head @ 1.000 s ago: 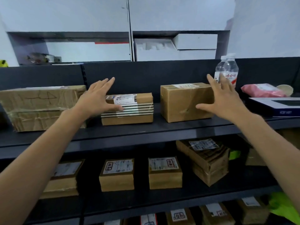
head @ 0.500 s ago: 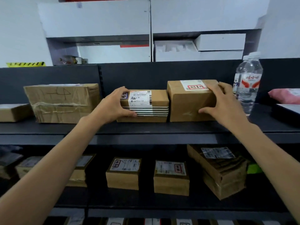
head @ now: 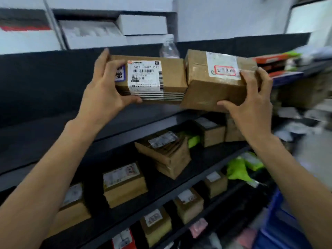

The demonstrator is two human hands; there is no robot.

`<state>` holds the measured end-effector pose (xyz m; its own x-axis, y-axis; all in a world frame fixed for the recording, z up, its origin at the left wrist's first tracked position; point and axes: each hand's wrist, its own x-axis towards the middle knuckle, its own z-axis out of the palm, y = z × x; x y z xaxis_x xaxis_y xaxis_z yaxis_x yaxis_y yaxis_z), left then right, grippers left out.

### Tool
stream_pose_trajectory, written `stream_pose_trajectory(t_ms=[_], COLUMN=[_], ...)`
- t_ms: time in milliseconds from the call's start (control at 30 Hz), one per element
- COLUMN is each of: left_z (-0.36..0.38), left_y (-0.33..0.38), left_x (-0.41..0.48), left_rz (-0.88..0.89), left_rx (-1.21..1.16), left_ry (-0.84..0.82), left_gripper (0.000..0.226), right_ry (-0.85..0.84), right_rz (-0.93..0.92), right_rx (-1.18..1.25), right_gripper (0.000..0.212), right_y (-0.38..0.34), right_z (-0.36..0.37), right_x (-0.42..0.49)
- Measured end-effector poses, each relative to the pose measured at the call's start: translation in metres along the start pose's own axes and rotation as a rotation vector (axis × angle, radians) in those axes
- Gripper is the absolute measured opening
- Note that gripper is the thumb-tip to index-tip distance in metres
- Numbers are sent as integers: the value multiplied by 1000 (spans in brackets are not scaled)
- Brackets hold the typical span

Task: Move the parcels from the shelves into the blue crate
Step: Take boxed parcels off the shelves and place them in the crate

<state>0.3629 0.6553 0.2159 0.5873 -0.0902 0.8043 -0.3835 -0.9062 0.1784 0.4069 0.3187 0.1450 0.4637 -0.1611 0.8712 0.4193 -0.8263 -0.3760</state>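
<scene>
2 parcels held side by side in the upper centre of the frame.

The left hand (head: 106,94) grips the flat parcel (head: 170,78) with the barcode label, thumb under its front edge and fingers over the far end. The right hand (head: 251,105) grips the taller parcel (head: 206,88), thumb beneath it. The 2 touch end to end above the top shelf (head: 125,126). A clear bottle (head: 168,49) shows behind them. The blue crate (head: 274,221) sits blurred at the lower right.

Two long bare forearms; bare wrists; left hand (head: 102,97) and right hand (head: 252,107) likewise bare
</scene>
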Motion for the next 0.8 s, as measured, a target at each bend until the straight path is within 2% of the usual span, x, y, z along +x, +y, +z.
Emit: stream_pose_trajectory(t_ms=[267,433,600,800], left_z=[185,279,354,423], left_y=[173,318,457,566], left_x=[5,-17,-56,-106], left_rz=[226,319,426,458], left_rx=[-492,-606,-718,-842], left_ry=[-208,-346,-428,-582], left_gripper=[95,98,100,99], right_ry=[60,89,108,94], right_rz=[206,379,553,675], right_rx=[-377,-571,-664,-745], right_gripper=[85,87,90,85], right_y=[163,253,331,396], right_z=[-176,-286,-382,-455], right_x=[-70,-131,-192,-251])
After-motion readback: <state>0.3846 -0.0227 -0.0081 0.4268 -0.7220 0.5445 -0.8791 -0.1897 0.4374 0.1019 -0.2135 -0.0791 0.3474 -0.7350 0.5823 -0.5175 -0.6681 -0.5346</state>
